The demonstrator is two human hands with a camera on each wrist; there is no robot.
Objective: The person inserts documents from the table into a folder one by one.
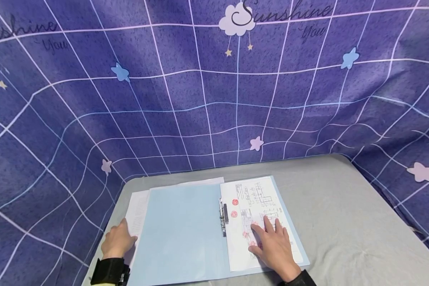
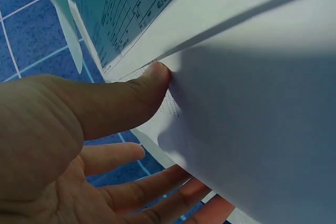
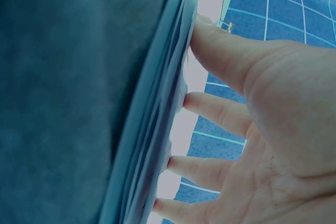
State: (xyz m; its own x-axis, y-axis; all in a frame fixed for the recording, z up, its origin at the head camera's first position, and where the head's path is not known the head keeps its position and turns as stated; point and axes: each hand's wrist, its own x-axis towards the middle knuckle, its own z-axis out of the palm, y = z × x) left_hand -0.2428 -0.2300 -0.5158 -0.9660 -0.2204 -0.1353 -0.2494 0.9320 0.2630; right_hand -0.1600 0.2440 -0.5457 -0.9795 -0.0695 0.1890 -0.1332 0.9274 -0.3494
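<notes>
On the grey surface lies an open light-blue folder (image 1: 182, 234) with a metal clip (image 1: 223, 217) near its fold. White sheets (image 1: 243, 258) with line drawings and red stamps lie on its right side. My right hand (image 1: 274, 244) rests on these sheets with fingers spread, its fingertips touching the paper in the right wrist view. To the left, printed white sheets (image 1: 137, 206) stick out from under the folder's cover. At their outer edge my left hand (image 1: 118, 240) holds the paper, the thumb (image 2: 152, 85) against one face and some fingertips hidden behind the sheet.
The grey cloth-covered table (image 1: 346, 214) stretches to the right of the folder, with slight wrinkles. A purple curtain (image 1: 214, 99) with grid lines, stars and clouds encloses the back and sides. Black bands (image 1: 109, 271) sit on both wrists.
</notes>
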